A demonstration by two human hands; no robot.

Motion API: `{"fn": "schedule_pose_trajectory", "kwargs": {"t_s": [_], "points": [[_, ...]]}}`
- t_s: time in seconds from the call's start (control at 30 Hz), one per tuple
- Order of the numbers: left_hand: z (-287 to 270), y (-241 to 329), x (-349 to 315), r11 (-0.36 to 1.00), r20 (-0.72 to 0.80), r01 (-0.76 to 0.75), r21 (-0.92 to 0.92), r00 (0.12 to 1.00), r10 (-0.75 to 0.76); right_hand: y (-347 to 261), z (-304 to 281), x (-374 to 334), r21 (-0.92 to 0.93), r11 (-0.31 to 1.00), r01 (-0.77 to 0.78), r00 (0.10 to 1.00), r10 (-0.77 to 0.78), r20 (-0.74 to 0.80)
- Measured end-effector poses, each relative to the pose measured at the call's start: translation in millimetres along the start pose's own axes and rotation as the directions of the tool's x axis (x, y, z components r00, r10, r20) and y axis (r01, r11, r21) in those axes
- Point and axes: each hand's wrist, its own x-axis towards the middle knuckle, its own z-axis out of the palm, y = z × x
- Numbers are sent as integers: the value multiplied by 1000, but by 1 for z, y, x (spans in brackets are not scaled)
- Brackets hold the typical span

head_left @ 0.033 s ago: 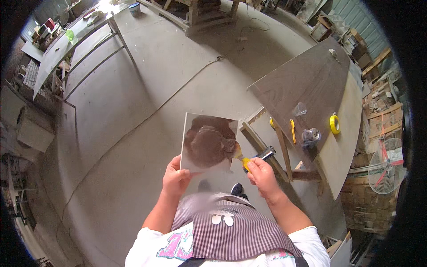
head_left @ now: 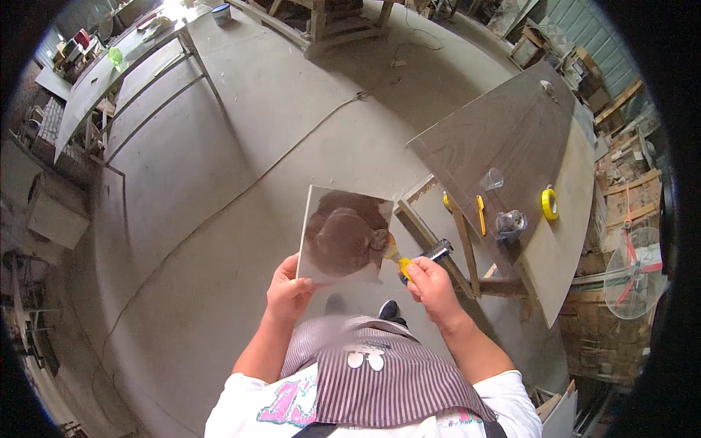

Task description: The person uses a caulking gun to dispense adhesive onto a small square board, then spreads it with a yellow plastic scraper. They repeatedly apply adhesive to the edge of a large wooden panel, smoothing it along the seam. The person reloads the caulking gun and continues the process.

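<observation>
My left hand point(head_left: 290, 289) grips the lower left corner of a square, light board point(head_left: 363, 277), holding it up in front of my body. Dark brown paste point(head_left: 339, 237) covers most of the board's top, with a ridged lump near its right edge. In my right hand point(head_left: 431, 288) is a putty knife point(head_left: 401, 266) with a yellow handle. Its blade meets the paste at the board's right side. Part of the blade is hidden by brown paste.
On my right stands a table with a dark brown panel point(head_left: 496, 139) on it. A yellow tape roll point(head_left: 549, 204), a yellow-handled tool point(head_left: 480, 214) and clear plastic cups point(head_left: 510, 225) lie there. A fan point(head_left: 634, 274) stands farther right. A cable point(head_left: 255, 179) crosses the floor.
The board has shifted very slightly to the right. The paste's surface looks different, with a more distinct lump beside the blade. Both hands keep their grip.
</observation>
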Motion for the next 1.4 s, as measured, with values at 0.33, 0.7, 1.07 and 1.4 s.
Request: {"fn": "schedule_pose_trajectory", "kwargs": {"t_s": [0.33, 0.7, 1.07, 1.4], "points": [[3, 9, 1, 952, -51, 246, 182, 969, -241, -64, -28, 27, -475, 874, 102, 968, 23, 249], [-4, -3, 25, 888, -137, 376, 265, 926, -352, -107, 38, 2, -821, -121, 558, 814, -111, 570], [-18, -22, 22, 958, 29, 206, -200, 979, -204, -88, 38, -5, -862, 75, 501, 812, -387, 438], [-4, -9, 25, 961, -22, 169, -217, 984, -178, -72, 18, 4, -707, 471, 528, 840, -409, 356]]}}
